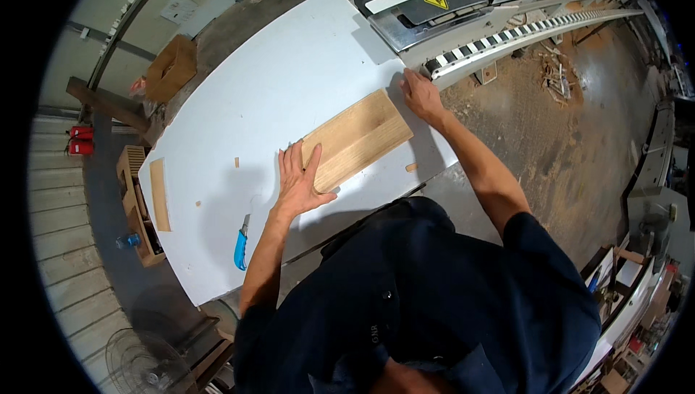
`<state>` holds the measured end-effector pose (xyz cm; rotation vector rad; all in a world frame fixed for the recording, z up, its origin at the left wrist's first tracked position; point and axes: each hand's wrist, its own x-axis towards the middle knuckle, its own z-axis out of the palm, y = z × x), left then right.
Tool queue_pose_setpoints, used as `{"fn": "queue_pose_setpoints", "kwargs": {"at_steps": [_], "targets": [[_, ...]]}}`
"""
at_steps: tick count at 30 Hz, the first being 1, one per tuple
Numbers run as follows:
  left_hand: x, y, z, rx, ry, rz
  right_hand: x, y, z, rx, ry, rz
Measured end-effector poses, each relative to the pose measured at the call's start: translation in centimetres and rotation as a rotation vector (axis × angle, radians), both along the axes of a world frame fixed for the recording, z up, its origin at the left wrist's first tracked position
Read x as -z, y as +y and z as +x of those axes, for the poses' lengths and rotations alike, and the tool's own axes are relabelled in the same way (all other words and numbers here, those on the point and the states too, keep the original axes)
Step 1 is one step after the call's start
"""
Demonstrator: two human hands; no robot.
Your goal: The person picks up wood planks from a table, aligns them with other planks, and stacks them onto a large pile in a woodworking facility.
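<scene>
A flat light-brown wooden board point(362, 130) lies at a slant on the white tabletop point(239, 90). My left hand point(298, 180) rests on the board's left end, with its fingers spread and the thumb near the lower edge. My right hand point(421, 97) is just beyond the board's right end, by the table's edge and the near end of the roller rail. Its fingers are slightly bent and apart, with nothing visible in them. Left of my left forearm lies a blue utility knife point(241, 246) with its blade out.
A narrow wooden strip point(159, 195) lies at the table's left edge. Small wood chips point(412, 167) dot the surface. At the far right stand a machine with a metal cover point(427, 14) and a roller rail point(507, 39). A cardboard box point(172, 68) and a fan point(148, 365) are on the left.
</scene>
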<state>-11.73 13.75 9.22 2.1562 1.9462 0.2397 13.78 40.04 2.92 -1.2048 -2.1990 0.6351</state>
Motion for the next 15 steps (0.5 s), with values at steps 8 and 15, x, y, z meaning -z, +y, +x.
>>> {"fn": "queue_pose_setpoints", "kwargs": {"at_steps": [8, 15], "targets": [[0.1, 0.0, 0.4, -0.007, 0.013, -0.052, -3.3, -10.8, -8.4, -0.408, -0.135, 0.230], [0.6, -0.5, 0.3, -0.011, 0.011, -0.012, -2.9, -5.6, -6.8, -0.198, -0.530, 0.134]]}}
